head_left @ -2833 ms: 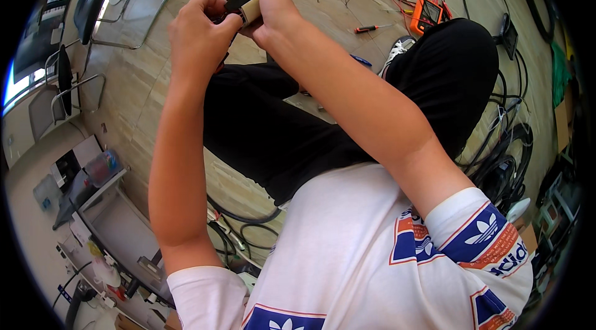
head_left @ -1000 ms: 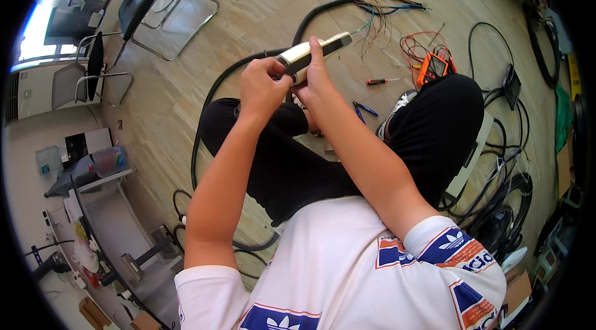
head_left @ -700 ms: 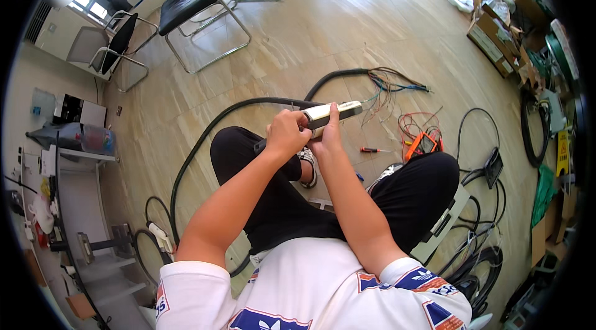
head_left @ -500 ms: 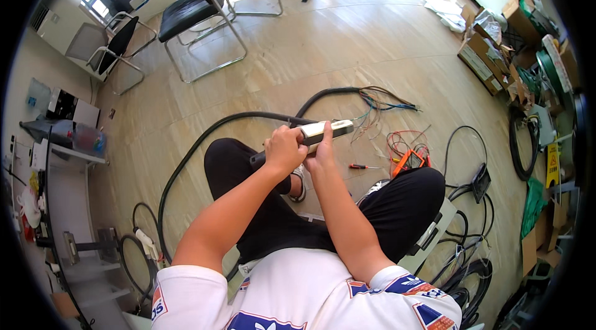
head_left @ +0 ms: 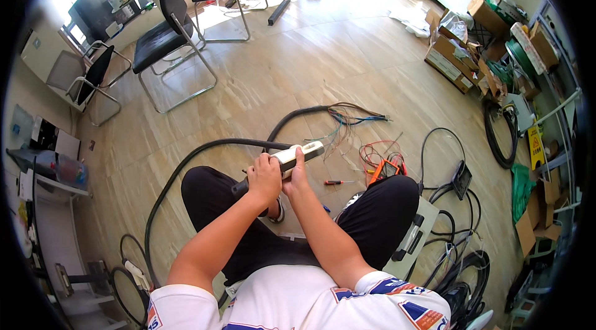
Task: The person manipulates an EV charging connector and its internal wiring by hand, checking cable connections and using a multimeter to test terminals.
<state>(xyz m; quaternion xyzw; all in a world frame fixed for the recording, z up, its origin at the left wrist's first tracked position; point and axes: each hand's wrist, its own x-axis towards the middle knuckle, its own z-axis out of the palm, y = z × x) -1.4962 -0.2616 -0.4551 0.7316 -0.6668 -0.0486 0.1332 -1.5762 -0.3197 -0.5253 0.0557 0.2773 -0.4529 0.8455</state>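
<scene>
Above my lap I hold a long white-and-black charging connector [head_left: 298,154], tilted with its white end up to the right. My left hand [head_left: 265,176] is closed around its middle, and the dark lower end [head_left: 240,189] sticks out beneath. My right hand [head_left: 296,173] grips it from the right, thumb along the white side. A thick black cable [head_left: 205,145] curves over the floor from the left and passes behind the connector; where it joins is hidden. Loose coloured wires [head_left: 360,117] fan out of a black cable end beyond my hands.
On the floor by my right knee lie a red-and-black screwdriver [head_left: 335,182] and an orange meter [head_left: 386,170] with red leads. Black cables [head_left: 462,268] coil at the right. Cardboard boxes [head_left: 448,63] are heaped at the right wall. Black chairs [head_left: 162,43] stand far left.
The head view has shifted, so the floor things sit further left and lower. Both hands keep hold of the connector, with the fingers slightly shifted.
</scene>
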